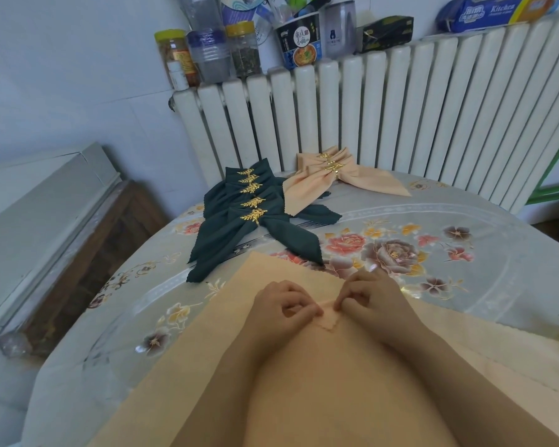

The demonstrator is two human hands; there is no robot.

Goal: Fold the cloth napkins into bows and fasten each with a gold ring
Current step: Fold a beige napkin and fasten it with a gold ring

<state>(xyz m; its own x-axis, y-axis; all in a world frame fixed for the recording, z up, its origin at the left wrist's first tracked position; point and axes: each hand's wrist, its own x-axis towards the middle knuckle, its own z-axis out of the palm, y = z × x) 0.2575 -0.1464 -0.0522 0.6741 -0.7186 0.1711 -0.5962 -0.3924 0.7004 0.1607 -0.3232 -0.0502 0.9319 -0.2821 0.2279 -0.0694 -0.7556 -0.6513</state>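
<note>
A peach napkin (207, 350) lies flat at the near edge of the table (465, 253), one corner pointing toward the far edge. The left hand (284, 304) and right hand (371, 295) each pinch a small pleat at its centre, fingers curled. Ringed dark green bows (249, 221) and peach bows (333, 175) lie at the far edge.

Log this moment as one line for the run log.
step: folding peach napkin | hands: left, right pinch its corner | done: green bows, peach bows ringed
</note>
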